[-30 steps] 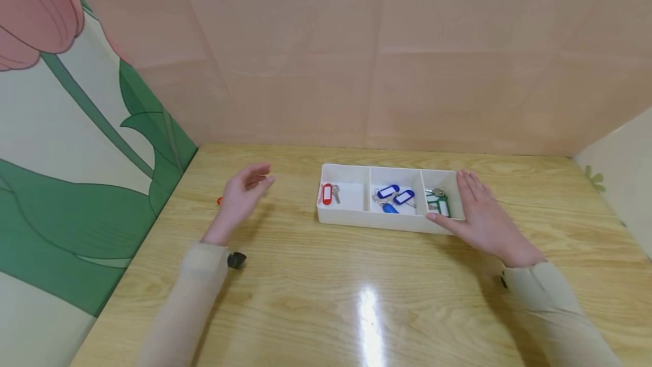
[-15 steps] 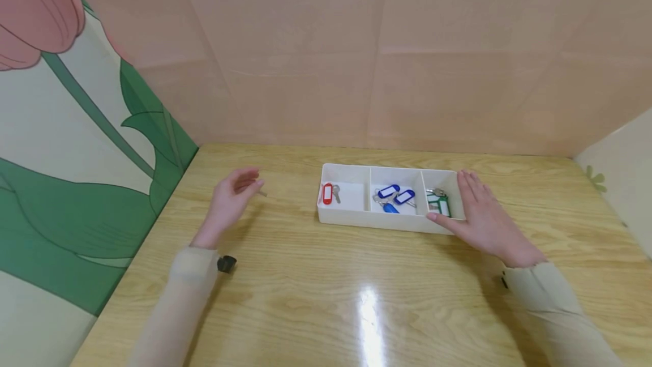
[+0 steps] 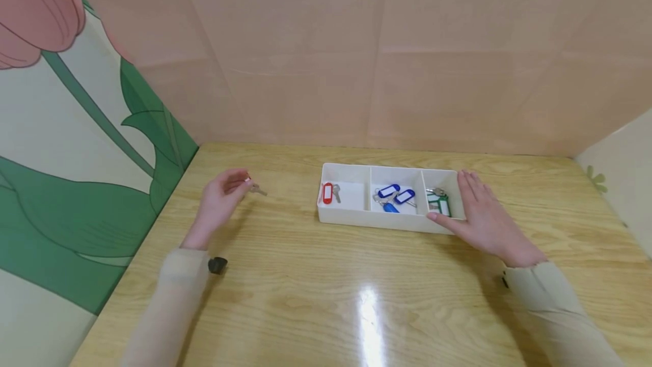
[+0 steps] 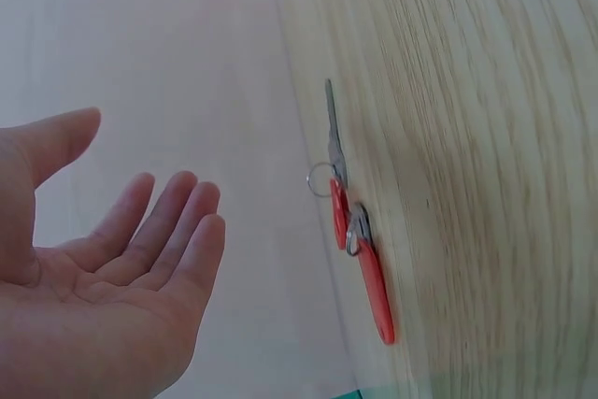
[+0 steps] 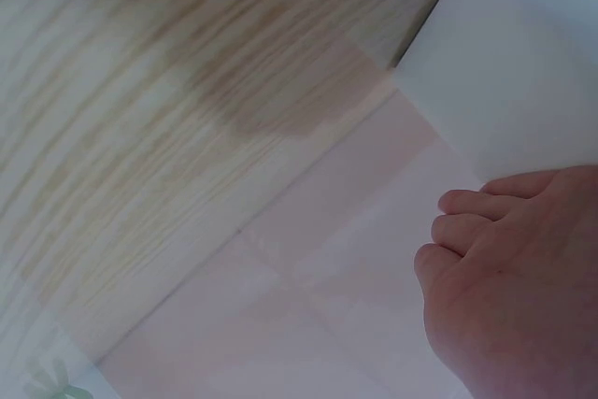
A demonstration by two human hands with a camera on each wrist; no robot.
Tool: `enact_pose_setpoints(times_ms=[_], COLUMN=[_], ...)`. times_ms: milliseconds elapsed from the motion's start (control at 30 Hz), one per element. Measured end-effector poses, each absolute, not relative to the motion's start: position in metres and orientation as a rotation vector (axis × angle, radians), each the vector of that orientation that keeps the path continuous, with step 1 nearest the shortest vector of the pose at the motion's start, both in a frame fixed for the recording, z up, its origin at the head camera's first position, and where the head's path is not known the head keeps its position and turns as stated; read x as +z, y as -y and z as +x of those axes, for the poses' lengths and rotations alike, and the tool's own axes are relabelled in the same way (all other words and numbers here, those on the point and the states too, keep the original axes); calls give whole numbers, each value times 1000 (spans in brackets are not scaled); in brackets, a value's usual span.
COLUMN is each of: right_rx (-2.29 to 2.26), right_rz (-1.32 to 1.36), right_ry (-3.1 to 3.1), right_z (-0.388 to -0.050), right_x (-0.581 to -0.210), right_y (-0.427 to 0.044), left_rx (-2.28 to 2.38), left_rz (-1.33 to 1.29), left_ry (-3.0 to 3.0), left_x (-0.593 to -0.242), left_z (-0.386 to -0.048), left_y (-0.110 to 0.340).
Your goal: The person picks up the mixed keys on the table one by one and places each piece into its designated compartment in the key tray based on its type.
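My left hand (image 3: pixel 218 201) hovers over the left part of the table with its fingers apart. A key (image 3: pixel 258 189) shows just past its fingertips. In the left wrist view, nothing is in this hand; two red key tags (image 4: pixel 377 292), one with a key (image 4: pixel 333 123), lie on the wood beyond the fingers. A white three-compartment tray (image 3: pixel 377 221) stands mid-table. My right hand (image 3: pixel 486 222) rests against its right end, fingers along the side and thumb at the front rim. In the right wrist view, the hand (image 5: pixel 523 268) touches the white wall.
The tray's left compartment holds a red-tagged key (image 3: pixel 327 193). Several blue key tags (image 3: pixel 404 196) lie in the middle one, and green-framed tags (image 3: pixel 444 206) with keys in the right one. A pinkish wall (image 3: pixel 285 95) rises behind the table (image 3: pixel 300 287).
My left hand has drifted left and slightly towards me, bringing the key beyond its fingertips into view. The right hand and the tray have stayed in place.
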State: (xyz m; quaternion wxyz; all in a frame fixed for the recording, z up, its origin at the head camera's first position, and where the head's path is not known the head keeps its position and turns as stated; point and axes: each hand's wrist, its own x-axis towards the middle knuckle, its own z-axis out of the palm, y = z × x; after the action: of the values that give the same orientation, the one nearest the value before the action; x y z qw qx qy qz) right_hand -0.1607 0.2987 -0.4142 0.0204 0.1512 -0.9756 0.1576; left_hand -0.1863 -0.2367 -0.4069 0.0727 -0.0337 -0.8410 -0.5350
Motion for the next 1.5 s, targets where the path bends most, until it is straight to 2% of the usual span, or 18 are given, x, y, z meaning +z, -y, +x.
enact_pose_setpoints(times_ms=[733,1500], right_rx=[497,480], right_rz=[484,482], right_ry=[3008,3024], right_z=[-161,-163], right_x=[-415,-416], right_y=[-301,-300], left_rx=[-1477,-1296], left_rz=[-60,6], left_ry=[2637,2900], left_x=[-410,-431], left_z=[-192,-202], left_y=[270,291])
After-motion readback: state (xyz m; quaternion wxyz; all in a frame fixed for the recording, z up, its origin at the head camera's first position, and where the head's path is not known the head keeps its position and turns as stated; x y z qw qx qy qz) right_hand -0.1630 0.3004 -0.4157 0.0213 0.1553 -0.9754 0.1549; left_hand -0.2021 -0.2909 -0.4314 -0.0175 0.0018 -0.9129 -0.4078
